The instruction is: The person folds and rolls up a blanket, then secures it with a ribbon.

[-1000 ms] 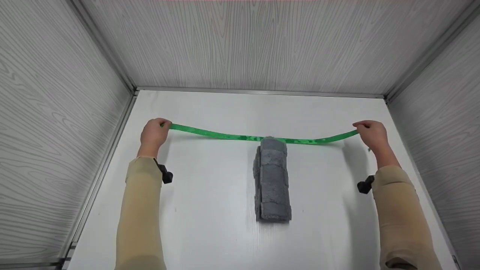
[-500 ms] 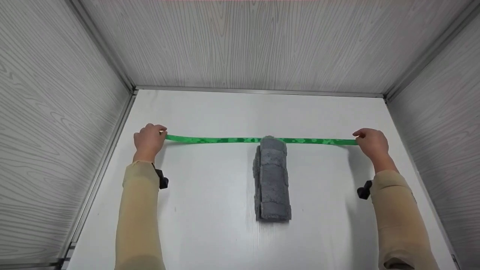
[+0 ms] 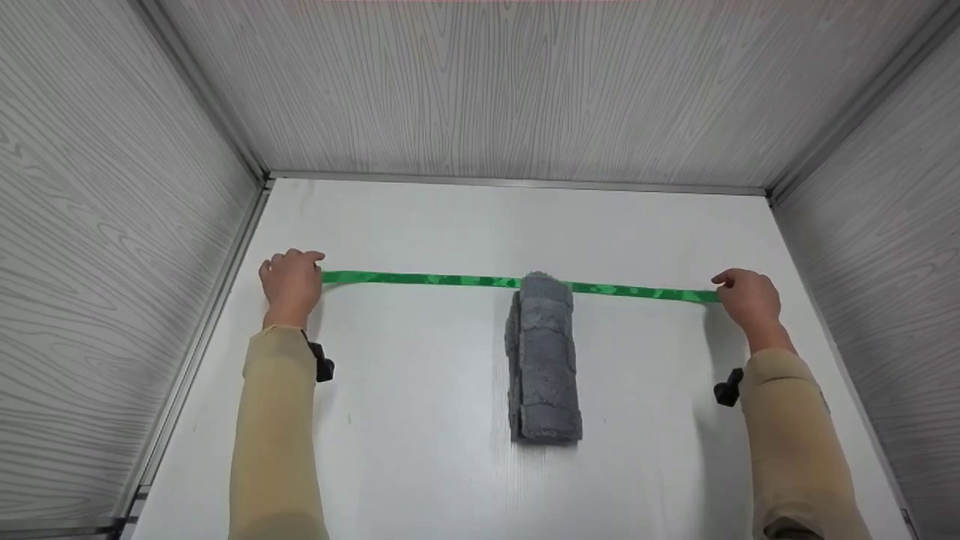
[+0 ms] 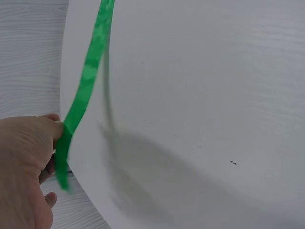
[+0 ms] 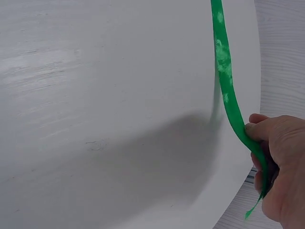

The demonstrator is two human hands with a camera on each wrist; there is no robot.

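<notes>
A long green ribbon (image 3: pixel 405 278) stretches across the white table between my two hands and passes under the far end of a grey folded towel (image 3: pixel 547 360). My left hand (image 3: pixel 292 283) pinches the ribbon near its left end; in the left wrist view a short tail of the ribbon (image 4: pixel 88 81) hangs below the fingers. At the other side my right hand (image 3: pixel 750 301) pinches the right end, and the right wrist view has the ribbon (image 5: pixel 224 71) bending into the palm with a thin tip sticking out. The towel is a fluffy, narrow bundle lying lengthwise.
The white table (image 3: pixel 427 450) is bounded by a wood-grain back panel (image 3: pixel 480 90) and side panels, the left panel (image 3: pixel 112 247) and the right panel (image 3: pixel 877 247), with grey metal edging (image 3: pixel 517 183). A small black wrist camera (image 3: pixel 324 367) sits at the left cuff.
Both hands have come down and nearer, the left also slightly outward. The ribbon, sagging and raised at its ends before, is now nearly straight and low over the table. The towel stays put.
</notes>
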